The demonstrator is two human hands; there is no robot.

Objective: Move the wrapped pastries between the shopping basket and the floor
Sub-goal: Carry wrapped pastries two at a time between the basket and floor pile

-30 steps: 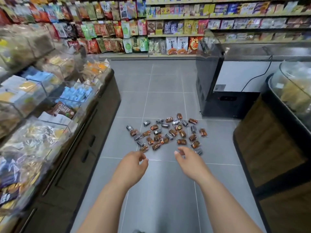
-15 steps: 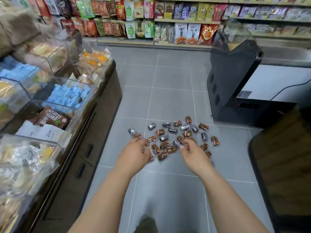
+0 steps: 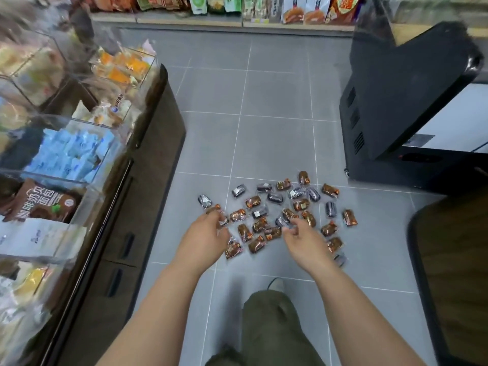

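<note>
Several wrapped pastries (image 3: 274,210) in brown-orange and dark silver wrappers lie scattered on the grey tiled floor (image 3: 274,143). My left hand (image 3: 207,235) reaches over the pile's near left edge, its fingers curled onto a small wrapped pastry (image 3: 222,221). Over the pile's near middle, my right hand (image 3: 303,240) pinches a dark silver wrapped pastry (image 3: 283,223) between thumb and fingertips. No shopping basket is in view.
A dark counter (image 3: 148,180) with clear bins of packaged snacks (image 3: 68,154) runs along the left. At the right stand a black freezer cabinet (image 3: 396,107) and a wooden-fronted counter (image 3: 454,273). My knee in green trousers (image 3: 272,320) is below the hands. Snack shelves (image 3: 264,9) line the back.
The view has dropped closer to the floor and my knee has come in. Both hands went forward from in front of the pile onto its near edge and curled onto pastries.
</note>
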